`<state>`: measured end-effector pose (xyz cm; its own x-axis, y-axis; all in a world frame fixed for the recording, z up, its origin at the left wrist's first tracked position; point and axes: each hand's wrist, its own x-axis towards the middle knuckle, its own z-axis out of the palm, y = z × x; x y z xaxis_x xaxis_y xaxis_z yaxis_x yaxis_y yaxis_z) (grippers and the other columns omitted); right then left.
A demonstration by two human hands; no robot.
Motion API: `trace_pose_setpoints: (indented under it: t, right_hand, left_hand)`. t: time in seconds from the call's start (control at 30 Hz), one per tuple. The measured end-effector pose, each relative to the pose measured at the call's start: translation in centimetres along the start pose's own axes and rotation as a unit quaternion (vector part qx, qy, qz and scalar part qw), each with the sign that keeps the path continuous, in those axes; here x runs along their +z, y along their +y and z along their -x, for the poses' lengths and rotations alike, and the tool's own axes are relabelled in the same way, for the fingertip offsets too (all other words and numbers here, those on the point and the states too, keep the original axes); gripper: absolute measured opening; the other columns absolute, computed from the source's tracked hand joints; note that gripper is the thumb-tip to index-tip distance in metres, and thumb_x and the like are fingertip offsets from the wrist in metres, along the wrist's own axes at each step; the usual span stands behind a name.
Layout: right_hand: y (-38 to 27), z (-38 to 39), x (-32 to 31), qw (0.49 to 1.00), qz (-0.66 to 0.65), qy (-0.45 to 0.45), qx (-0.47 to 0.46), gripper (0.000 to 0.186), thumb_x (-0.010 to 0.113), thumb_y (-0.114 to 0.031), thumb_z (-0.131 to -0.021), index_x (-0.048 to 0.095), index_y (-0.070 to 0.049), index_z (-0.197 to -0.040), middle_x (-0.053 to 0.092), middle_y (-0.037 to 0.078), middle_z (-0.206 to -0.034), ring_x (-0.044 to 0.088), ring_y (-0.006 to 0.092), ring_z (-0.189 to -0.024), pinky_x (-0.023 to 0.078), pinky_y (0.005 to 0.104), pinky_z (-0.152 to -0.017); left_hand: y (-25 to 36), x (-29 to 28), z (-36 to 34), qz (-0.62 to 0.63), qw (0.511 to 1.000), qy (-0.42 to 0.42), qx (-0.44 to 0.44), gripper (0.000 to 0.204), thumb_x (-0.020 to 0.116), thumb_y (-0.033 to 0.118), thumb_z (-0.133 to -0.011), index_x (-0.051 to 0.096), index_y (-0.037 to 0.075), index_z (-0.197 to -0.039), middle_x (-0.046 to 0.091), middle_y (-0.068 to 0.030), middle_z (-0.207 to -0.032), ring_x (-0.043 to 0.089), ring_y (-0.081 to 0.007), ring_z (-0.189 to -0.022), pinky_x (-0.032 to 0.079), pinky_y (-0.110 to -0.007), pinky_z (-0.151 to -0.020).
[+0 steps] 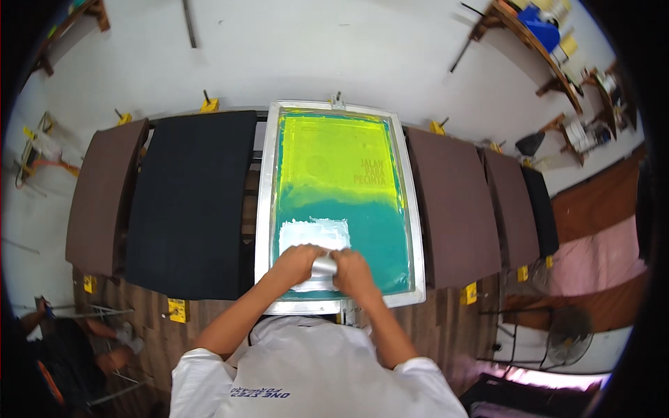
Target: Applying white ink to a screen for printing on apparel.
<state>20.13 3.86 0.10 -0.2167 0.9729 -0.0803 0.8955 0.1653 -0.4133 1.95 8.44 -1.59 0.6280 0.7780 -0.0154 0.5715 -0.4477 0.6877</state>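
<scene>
In front of me lies a screen-printing frame (263, 230) with silver metal sides. Its mesh is yellow-green in the far half and teal (380, 244) in the near half. Both my hands are closed on a silver squeegee (324, 265) over the near left part of the mesh. My left hand (304, 265) grips its left side and my right hand (352, 270) its right side, close together. A patch of white ink (313, 233) spreads just beyond my hands. The squeegee's blade is hidden beneath my hands.
Fabric-covered boards stand in a row either side: black (191, 202) and brown (104, 202) at left, brown (456, 209) and others at right. Yellow clamps (178, 310) sit along their ends. A fan (570, 336) stands right. Another person (77, 348) is at lower left.
</scene>
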Motion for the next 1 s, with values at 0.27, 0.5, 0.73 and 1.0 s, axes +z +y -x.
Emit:
trace_pose_setpoints:
  t: [0.27,0.5,0.73,1.0]
  right_hand:
    - [-2.4,3.9,-1.9,0.991,-0.081,-0.104,0.000,0.044,0.064,0.002,-0.065,0.067,-0.002,-0.109,0.066,0.020,-0.105,0.061,0.0405,-0.096,0.051,0.0455,-0.087]
    - [-0.8,-5.8,-2.1,0.999,0.006,-0.054,-0.004,0.040,0.065,0.001,-0.068,0.066,-0.008,-0.107,0.066,0.015,-0.102,0.063,0.0371,-0.097,0.053,0.0461,-0.083]
    - [-2.3,1.2,0.1,0.999,-0.011,-0.024,-0.024,0.057,0.071,0.003,-0.059,0.061,-0.004,-0.115,0.060,0.015,-0.116,0.057,0.0364,-0.106,0.049,0.0456,-0.090]
    - [-3.1,4.6,-1.5,0.994,-0.066,-0.082,-0.009,0.043,0.066,0.005,-0.064,0.068,-0.005,-0.106,0.067,0.017,-0.103,0.063,0.0381,-0.097,0.053,0.0474,-0.081]
  left_hand:
    - [3.7,-0.6,4.9,0.000,0.992,-0.109,-0.061,0.044,0.063,-0.006,-0.067,0.070,0.002,-0.109,0.070,-0.0199,-0.100,0.068,-0.0371,-0.090,0.053,-0.046,-0.083]
    - [-0.8,-1.9,-1.0,-0.009,0.992,0.111,-0.058,0.032,0.060,-0.005,-0.072,0.071,0.004,-0.101,0.070,-0.0203,-0.089,0.068,-0.0397,-0.084,0.054,-0.048,-0.078]
    - [0.9,1.9,5.1,-0.018,0.996,0.071,-0.059,0.059,0.062,-0.011,-0.067,0.059,0.001,-0.125,0.057,-0.0237,-0.131,0.056,-0.0412,-0.117,0.046,-0.048,-0.100]
    - [5.0,-0.5,7.1,0.023,0.996,-0.043,-0.077,0.055,0.063,-0.007,-0.066,0.062,0.000,-0.121,0.065,-0.0233,-0.116,0.064,-0.0399,-0.102,0.051,-0.046,-0.091]
